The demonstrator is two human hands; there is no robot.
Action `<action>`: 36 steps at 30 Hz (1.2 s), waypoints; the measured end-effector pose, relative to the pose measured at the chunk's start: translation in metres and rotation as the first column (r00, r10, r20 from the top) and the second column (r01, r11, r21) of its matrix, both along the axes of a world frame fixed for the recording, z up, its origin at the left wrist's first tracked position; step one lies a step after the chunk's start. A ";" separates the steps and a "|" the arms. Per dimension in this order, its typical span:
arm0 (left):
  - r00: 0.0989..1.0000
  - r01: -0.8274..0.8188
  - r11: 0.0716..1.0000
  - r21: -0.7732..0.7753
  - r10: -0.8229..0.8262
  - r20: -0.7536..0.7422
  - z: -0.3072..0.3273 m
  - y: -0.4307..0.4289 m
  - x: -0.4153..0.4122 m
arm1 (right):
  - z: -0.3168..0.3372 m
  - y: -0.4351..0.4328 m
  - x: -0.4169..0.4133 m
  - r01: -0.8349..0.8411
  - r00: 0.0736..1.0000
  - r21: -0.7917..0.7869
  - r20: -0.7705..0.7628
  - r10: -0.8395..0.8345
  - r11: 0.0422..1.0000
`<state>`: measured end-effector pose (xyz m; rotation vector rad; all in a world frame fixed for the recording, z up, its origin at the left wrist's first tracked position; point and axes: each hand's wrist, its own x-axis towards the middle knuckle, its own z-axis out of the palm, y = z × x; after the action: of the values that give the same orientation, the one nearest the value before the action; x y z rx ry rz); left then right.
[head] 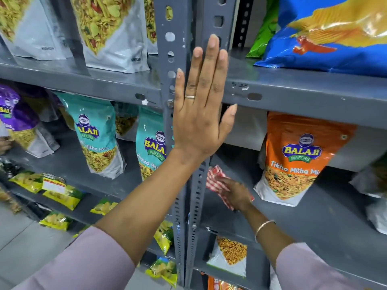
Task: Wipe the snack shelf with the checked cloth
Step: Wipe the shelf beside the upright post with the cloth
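Observation:
My left hand (202,105) lies flat and open against the grey slotted upright post (178,28) where two racks meet, fingers pointing up. Lower down, my right hand (235,194) presses the red-and-white checked cloth (214,181) onto the grey middle shelf (303,222) of the right rack, just right of the post. The cloth is bunched under the palm and partly hidden by it. The hand is blurred.
An orange Balaji pouch (293,160) stands on the same shelf right of the cloth. Teal pouches (96,137) and a purple one (14,116) fill the left rack. A blue bag (326,34) lies above; yellow packets (60,195) sit below left.

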<state>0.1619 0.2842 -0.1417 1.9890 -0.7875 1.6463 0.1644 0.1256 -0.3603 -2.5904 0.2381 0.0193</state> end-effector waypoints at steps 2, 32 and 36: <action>1.000 -0.004 1.000 0.000 0.004 -0.008 0.000 0.002 0.001 | 0.001 0.002 -0.021 -0.046 0.998 0.034 0.037 0.044 0.998; 1.000 0.003 1.000 0.011 -0.003 -0.008 0.003 0.002 -0.004 | -0.022 0.023 -0.053 -0.166 0.983 -0.264 0.036 0.182 0.950; 1.000 0.006 1.000 0.005 -0.006 -0.011 0.002 0.002 -0.003 | -0.021 0.031 -0.091 -0.132 0.970 -0.210 0.174 0.170 0.969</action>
<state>0.1588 0.2865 -0.1395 1.9952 -0.7932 1.6304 0.0739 0.1567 -0.3808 -2.7789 -0.0310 -0.2079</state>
